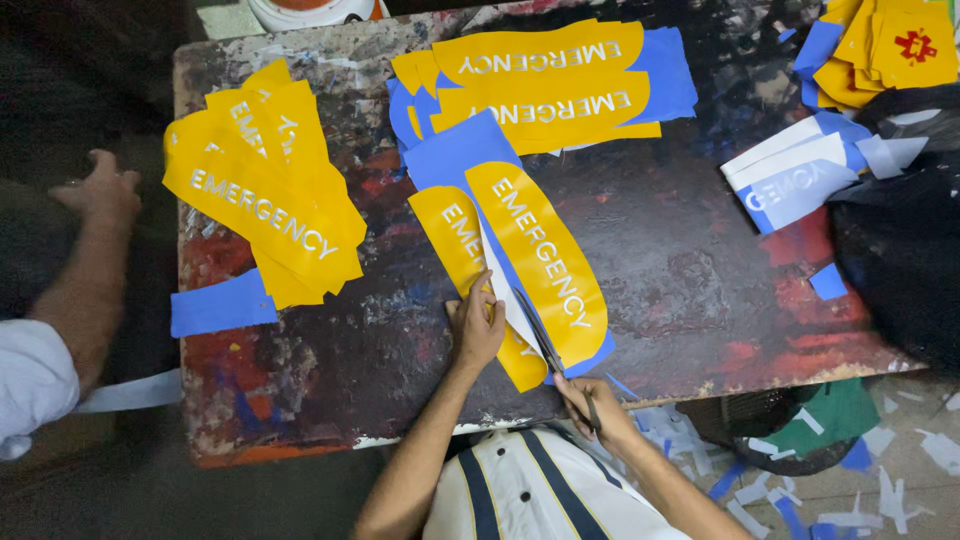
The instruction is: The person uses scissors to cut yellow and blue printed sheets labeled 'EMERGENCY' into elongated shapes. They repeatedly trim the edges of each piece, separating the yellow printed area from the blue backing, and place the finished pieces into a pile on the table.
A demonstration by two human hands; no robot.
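Yellow vinyl strip [535, 265] on blue backing — lies on the paint-stained counter [680, 270], long axis running up-left from the right hand [597, 400]. Right grip closed on scissors [545, 335]; left hand [478, 325], nearer, presses the strip flat, fingers spread.

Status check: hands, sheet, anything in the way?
Left hand flat on yellow sheet. Right hand holding scissors, blades on the sheet. Another person's hand at table edge, clear.

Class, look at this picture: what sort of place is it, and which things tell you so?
Probably a sign-making workshop: a paint-stained table, stacks of yellow stickers, and scissors cutting one, with offcuts on the floor.
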